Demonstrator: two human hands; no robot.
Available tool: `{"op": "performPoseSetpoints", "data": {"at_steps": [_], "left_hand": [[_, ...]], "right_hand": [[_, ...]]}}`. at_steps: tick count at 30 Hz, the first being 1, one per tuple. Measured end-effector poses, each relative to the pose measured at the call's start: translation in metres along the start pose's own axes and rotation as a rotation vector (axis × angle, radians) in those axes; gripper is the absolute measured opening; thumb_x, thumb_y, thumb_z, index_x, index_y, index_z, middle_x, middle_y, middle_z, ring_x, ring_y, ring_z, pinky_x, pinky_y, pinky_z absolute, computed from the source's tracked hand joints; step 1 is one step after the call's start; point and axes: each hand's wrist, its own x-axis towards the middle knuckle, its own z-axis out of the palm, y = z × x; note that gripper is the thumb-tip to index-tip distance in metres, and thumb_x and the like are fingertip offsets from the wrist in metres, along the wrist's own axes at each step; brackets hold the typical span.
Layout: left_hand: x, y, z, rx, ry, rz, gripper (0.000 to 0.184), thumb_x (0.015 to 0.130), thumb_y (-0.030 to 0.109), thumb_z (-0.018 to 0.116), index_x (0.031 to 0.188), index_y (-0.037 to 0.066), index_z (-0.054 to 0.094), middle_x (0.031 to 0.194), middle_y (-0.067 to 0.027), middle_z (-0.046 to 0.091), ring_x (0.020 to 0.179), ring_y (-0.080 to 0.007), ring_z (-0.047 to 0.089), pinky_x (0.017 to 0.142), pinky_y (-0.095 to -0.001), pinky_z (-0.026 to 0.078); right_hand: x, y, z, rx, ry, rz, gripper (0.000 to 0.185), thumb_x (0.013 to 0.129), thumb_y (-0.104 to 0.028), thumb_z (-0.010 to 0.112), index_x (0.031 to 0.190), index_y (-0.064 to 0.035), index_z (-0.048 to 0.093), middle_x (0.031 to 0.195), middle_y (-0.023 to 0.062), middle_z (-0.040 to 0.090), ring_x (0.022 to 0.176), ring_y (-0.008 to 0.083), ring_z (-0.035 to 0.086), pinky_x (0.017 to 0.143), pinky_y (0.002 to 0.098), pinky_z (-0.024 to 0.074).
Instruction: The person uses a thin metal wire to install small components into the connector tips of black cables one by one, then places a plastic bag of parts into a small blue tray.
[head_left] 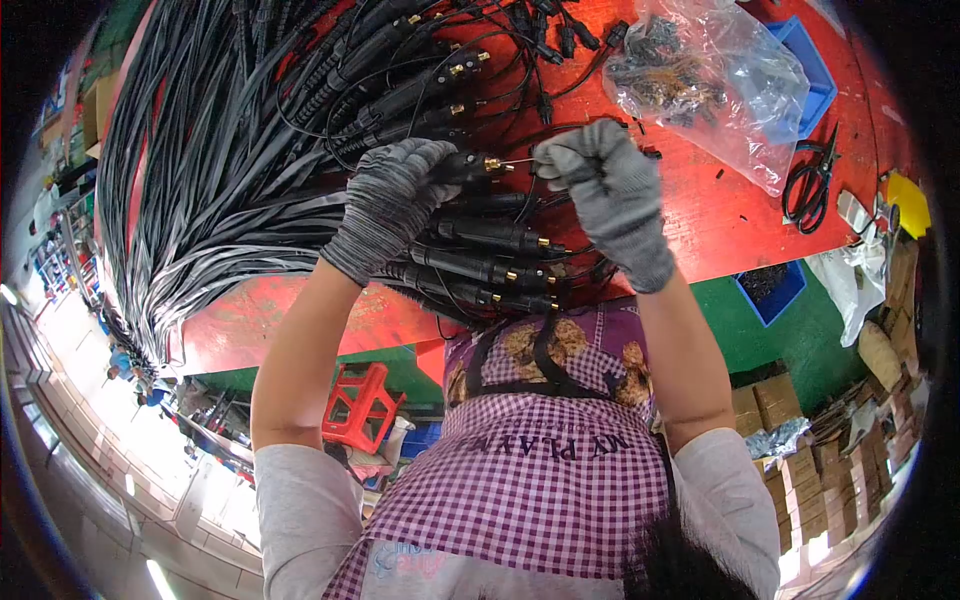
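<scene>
My left hand (393, 200), in a grey knit glove, is closed around a black cable connector (468, 167) with a brass tip pointing right. Just right of that tip, my right hand (606, 190), also gloved, has its fingers pinched on a thin metal rod (518, 161) that reaches toward the brass end. Whether the rod touches the tip is too small to tell. Below and above my hands lie several similar black connectors (485, 235) with brass ends. Their flat grey-black cables (205, 200) fan out to the left.
On the red table (700, 225) are a clear plastic bag (735, 90) of small dark parts, a blue bin (808, 75) behind it and black scissors (812, 185) at the right. Below stand a red stool (360, 408) and a blue tray (770, 290) of black parts.
</scene>
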Motion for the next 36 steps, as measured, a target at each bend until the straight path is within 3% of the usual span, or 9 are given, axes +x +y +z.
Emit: {"op": "performPoseSetpoints", "data": {"at_steps": [4, 7, 12, 15, 19, 24, 32, 35, 36], "left_hand": [[0.000, 0.000, 0.003, -0.025, -0.006, -0.038, 0.037, 0.063, 0.015, 0.069, 0.097, 0.007, 0.057, 0.090, -0.0079, 0.059, 0.085, -0.0250, 0.056, 0.077, -0.0339, 0.044], [0.007, 0.004, -0.004, 0.087, 0.049, -0.041, 0.036, 0.064, 0.019, 0.068, 0.097, 0.009, 0.058, 0.091, -0.0080, 0.059, 0.086, -0.0247, 0.055, 0.079, -0.0344, 0.043], [0.012, 0.007, 0.001, 0.411, 0.392, 0.058, 0.028, 0.067, 0.026, 0.065, 0.091, 0.013, 0.059, 0.078, -0.0062, 0.056, 0.075, -0.0231, 0.054, 0.067, -0.0344, 0.042], [0.012, 0.016, 0.007, 0.651, 0.010, -0.202, 0.021, 0.071, 0.030, 0.061, 0.082, 0.012, 0.057, 0.074, -0.0064, 0.056, 0.066, -0.0226, 0.054, 0.059, -0.0334, 0.043], [-0.005, 0.018, 0.041, 0.413, -0.235, -0.241, 0.025, 0.080, 0.037, 0.050, 0.084, 0.013, 0.055, 0.075, -0.0081, 0.058, 0.069, -0.0233, 0.058, 0.058, -0.0348, 0.045], [0.003, 0.011, 0.062, 0.435, -0.523, -0.339, 0.033, 0.079, 0.033, 0.051, 0.102, 0.009, 0.052, 0.090, -0.0101, 0.059, 0.083, -0.0275, 0.058, 0.070, -0.0429, 0.045], [0.008, 0.016, 0.040, 0.461, -0.676, -0.315, 0.055, 0.075, 0.040, 0.054, 0.118, 0.007, 0.044, 0.113, -0.0145, 0.051, 0.105, -0.0272, 0.049, 0.085, -0.0424, 0.039], [-0.019, -0.007, 0.062, 0.662, -0.292, -0.003, 0.058, 0.075, 0.042, 0.054, 0.120, 0.007, 0.042, 0.115, -0.0159, 0.050, 0.103, -0.0282, 0.051, 0.085, -0.0422, 0.039], [-0.016, -0.005, 0.056, 0.546, -0.401, -0.088, 0.057, 0.075, 0.043, 0.054, 0.119, 0.007, 0.043, 0.113, -0.0168, 0.051, 0.102, -0.0288, 0.051, 0.084, -0.0417, 0.040]], "right_hand": [[-0.002, 0.030, 0.038, -0.005, 0.104, -0.015, 0.007, 0.077, -0.007, 0.062, 0.078, -0.0029, 0.057, 0.070, 0.0028, 0.059, 0.066, 0.0089, 0.055, 0.062, 0.0218, 0.0459], [0.015, 0.031, 0.040, -0.371, 0.154, -0.357, 0.006, 0.076, -0.008, 0.063, 0.076, -0.0041, 0.059, 0.070, 0.0031, 0.060, 0.067, 0.0096, 0.055, 0.063, 0.0232, 0.0459], [0.030, 0.022, 0.024, -0.139, 0.122, -0.092, 0.008, 0.078, -0.012, 0.061, 0.080, -0.0040, 0.060, 0.074, 0.0053, 0.062, 0.066, 0.0098, 0.056, 0.060, 0.0241, 0.0464], [0.038, 0.018, -0.013, 0.165, 0.266, -0.070, 0.010, 0.082, -0.012, 0.057, 0.084, -0.0020, 0.056, 0.075, 0.0074, 0.061, 0.068, 0.0112, 0.058, 0.059, 0.0228, 0.0482], [0.020, 0.021, -0.042, 0.146, 0.250, 0.073, 0.016, 0.087, -0.015, 0.050, 0.089, 0.0009, 0.048, 0.084, 0.0097, 0.059, 0.070, 0.0127, 0.059, 0.059, 0.0223, 0.0508], [-0.018, 0.031, -0.036, 0.142, 0.252, 0.146, 0.012, 0.087, -0.011, 0.049, 0.088, 0.0004, 0.047, 0.085, 0.0103, 0.058, 0.070, 0.0133, 0.059, 0.061, 0.0235, 0.0516], [-0.037, 0.049, -0.022, 0.152, 0.263, 0.163, 0.011, 0.086, -0.010, 0.050, 0.088, 0.0009, 0.050, 0.081, 0.0082, 0.058, 0.068, 0.0108, 0.058, 0.060, 0.0223, 0.0507], [-0.046, 0.052, -0.021, 0.167, 0.256, 0.164, 0.011, 0.086, -0.010, 0.050, 0.087, 0.0001, 0.050, 0.080, 0.0066, 0.059, 0.069, 0.0098, 0.058, 0.060, 0.0218, 0.0504], [-0.050, 0.052, -0.020, 0.187, 0.256, 0.162, 0.011, 0.086, -0.010, 0.050, 0.087, 0.0000, 0.050, 0.080, 0.0065, 0.059, 0.069, 0.0098, 0.058, 0.060, 0.0219, 0.0504]]}}
